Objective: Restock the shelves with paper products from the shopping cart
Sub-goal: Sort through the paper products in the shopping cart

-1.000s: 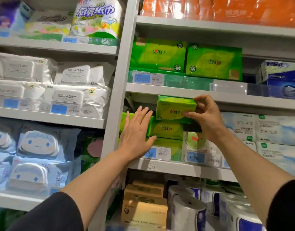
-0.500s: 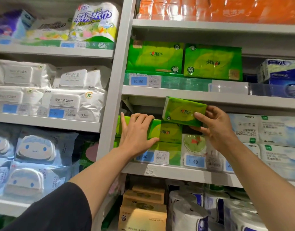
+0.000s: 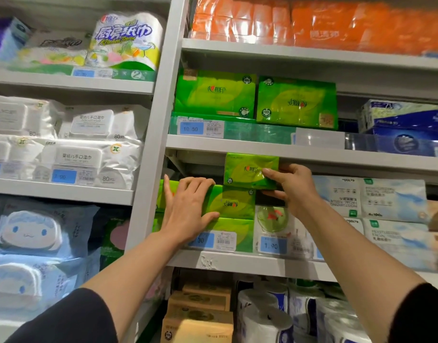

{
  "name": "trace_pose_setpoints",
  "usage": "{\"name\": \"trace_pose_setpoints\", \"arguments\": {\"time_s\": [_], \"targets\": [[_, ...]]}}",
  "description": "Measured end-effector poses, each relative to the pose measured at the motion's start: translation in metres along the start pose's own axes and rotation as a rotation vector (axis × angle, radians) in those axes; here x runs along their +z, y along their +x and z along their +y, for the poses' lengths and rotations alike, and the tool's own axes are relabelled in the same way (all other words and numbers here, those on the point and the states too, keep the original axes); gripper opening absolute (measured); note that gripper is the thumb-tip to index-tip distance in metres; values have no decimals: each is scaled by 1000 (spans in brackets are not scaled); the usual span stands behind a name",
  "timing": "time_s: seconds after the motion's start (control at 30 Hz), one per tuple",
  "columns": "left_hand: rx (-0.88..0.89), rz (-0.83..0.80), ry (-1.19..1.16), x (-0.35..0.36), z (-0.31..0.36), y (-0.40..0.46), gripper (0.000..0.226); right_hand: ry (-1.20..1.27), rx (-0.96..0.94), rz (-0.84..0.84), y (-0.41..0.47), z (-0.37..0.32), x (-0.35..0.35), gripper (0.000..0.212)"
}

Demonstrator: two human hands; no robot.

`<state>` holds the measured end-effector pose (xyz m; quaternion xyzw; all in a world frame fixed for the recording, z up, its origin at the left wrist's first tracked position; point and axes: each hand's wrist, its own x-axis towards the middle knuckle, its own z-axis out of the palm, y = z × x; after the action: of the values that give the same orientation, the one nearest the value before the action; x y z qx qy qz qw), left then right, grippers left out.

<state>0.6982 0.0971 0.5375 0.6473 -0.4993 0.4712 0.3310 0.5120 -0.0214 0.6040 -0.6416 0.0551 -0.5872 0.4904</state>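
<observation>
The right hand pinched a green pack by its right end, thumb across the front face and the other fingers curled beneath. That pack sat up at the top of the stack, its upper edge level with the lip of the shelf board at 12 o'clock above it, its bottom edge touching the pack below. It tilted a touch, the right end lower.

At 9 o'clock from the held pack, the left hand lay flat against the front of the green stack, fingers straight and pressing, thumb spread out along the lower pack, gripping nothing. Under the palm, at 6 o'clock, a price tag showed on the clear rail.

At 3 o'clock from the stack stood pale blue tissue packs, and just beside the stack a small pack with a 1.90 tag before it. Up at 12 o'clock, on the next shelf, were two large green packs behind a 10.50 tag, and above them orange packs. Over at 9 o'clock, past the grey upright, were white wipes. Down at 6 o'clock sat toilet rolls and tan packs.
</observation>
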Motion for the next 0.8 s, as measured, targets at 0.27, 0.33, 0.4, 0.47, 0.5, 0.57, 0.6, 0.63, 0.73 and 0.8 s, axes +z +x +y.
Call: {"name": "trace_pose_setpoints", "arguments": {"time_s": [0.27,0.33,0.4,0.47,0.5,0.57,0.6,0.63,0.73,0.8], "targets": [[20,34,-15,2,-1,-3,73,-75,-8,-1,9,11,23,12],[23,69,-32,5,0,-5,73,-111,-25,5,11,13,31,12],[23,102,-32,7,0,-7,74,-165,-50,16,15,17,33,14],[27,125,-27,9,0,-8,74,-198,-57,14,17,22,32,14],[39,137,-30,10,-1,-9,74,-209,-59,7,17,23,31,13],[78,164,-25,11,-4,-10,75,-233,-69,0,16,24,31,13],[95,172,-18,11,-6,-11,76,-244,-75,-1,16,25,32,14],[107,172,-15,10,-8,-11,78,-251,-82,-3,15,24,33,16],[105,137,-39,8,-11,-15,87,-255,-84,-18,10,25,34,24],[101,115,-42,7,-12,-21,92,-260,-90,-10,5,26,29,24]]}}
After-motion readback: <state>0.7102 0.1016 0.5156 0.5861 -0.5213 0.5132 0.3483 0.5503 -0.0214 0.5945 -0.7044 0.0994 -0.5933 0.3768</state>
